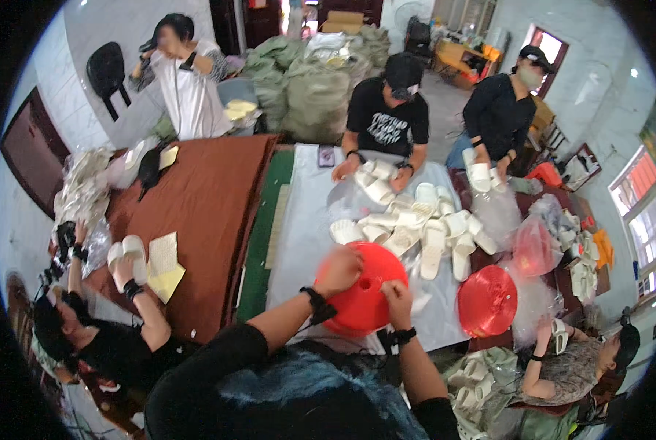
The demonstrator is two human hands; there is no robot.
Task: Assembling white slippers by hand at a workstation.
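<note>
In front of me on the pale table cover lies a round red plastic piece (364, 312) with small dark holes near its middle, like a stool seat or an upturned tub. My left hand (341, 270) is over its upper left part, smeared by motion, so its fingers are unclear. At the right edge of the red piece, my right hand (396, 302) has its fingers curled closed; what they pinch, if anything, is too small to name. Just beyond my hands spreads a heap of cream slippers (408, 220), some overlapping, others lying sole up.
Right of me sits another red, shiny round object (487, 301) beside clear plastic bags (496, 213). Across the table a person handles slippers (375, 183). Other people work at both sides. A brown-covered table (203, 220) stands left; bulging green sacks (317, 99) stand behind.
</note>
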